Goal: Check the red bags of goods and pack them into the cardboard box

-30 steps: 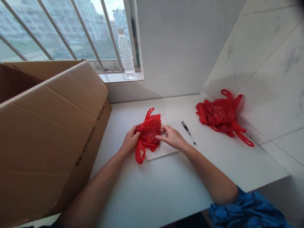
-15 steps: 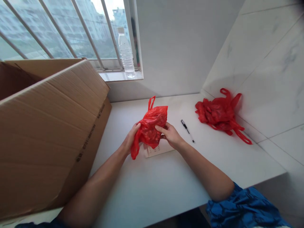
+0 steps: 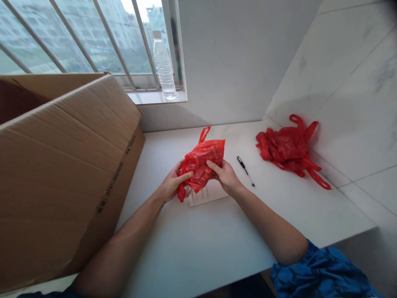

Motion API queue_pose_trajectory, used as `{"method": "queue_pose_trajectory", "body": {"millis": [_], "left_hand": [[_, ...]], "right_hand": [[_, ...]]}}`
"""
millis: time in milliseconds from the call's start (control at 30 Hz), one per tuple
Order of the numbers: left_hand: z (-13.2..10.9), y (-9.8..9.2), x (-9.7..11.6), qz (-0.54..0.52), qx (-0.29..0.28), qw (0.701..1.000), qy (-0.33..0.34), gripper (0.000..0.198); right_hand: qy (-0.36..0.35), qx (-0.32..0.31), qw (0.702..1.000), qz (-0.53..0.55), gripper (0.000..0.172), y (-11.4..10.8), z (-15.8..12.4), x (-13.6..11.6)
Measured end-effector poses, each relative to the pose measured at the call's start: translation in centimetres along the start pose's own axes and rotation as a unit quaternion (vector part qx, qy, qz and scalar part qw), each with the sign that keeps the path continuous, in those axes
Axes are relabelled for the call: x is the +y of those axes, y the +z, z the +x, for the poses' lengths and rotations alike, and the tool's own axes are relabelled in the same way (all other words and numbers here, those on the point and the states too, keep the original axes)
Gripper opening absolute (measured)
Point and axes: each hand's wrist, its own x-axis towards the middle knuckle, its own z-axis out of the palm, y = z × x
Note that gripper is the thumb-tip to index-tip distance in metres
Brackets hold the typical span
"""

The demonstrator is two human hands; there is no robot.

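Note:
Between my two hands is a red plastic bag point(image 3: 203, 161), crumpled, with one handle loop sticking up at the top. My left hand point(image 3: 173, 182) grips its left side, thumb lying across the front. On the right side, my right hand point(image 3: 226, 176) pinches the bag with the thumb in front and the fingers behind. Whether anything is inside the bag I cannot tell. Below it, partly covered, a pale booklet point(image 3: 209, 195) with printed characters lies on the white table point(image 3: 192, 240).
A black-capped pen point(image 3: 245, 170) lies right of the booklet. More red plastic bags point(image 3: 285, 145) are heaped against the tiled wall. At left stands a large open cardboard box point(image 3: 68, 165). A clear water bottle point(image 3: 164, 68) stands upright on the windowsill, beside the window bars.
The bag has shifted slightly to the right in my hands. My left hand has moved further over it, its thumb now across the front. My right hand has moved a little to the right.

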Motion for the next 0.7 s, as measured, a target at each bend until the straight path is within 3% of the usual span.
{"method": "queue_pose_trajectory", "body": {"millis": [100, 333, 500, 700], "left_hand": [[-0.1, 0.0, -0.2, 0.001, -0.006, 1.0, -0.012, 0.059], [-0.5, 0.6, -0.1, 0.006, 0.001, 1.0, -0.015, 0.065], [-0.1, 0.6, -0.2, -0.029, 0.006, 1.0, -0.004, 0.05], [0.5, -0.2, 0.1, -0.028, 0.07, 0.997, 0.012, 0.034]], "right_hand": [[-0.009, -0.01, 1.0, -0.023, 0.046, 0.1, -0.2, -0.2], [-0.019, -0.143, 0.979, -0.142, 0.054, -0.2, -1.2, -1.7], [-0.025, -0.174, 0.966, -0.192, 0.049, -1.3, -1.0, -2.2], [0.006, -0.181, 0.966, -0.182, 0.047, -1.4, -0.7, -2.7]]}}
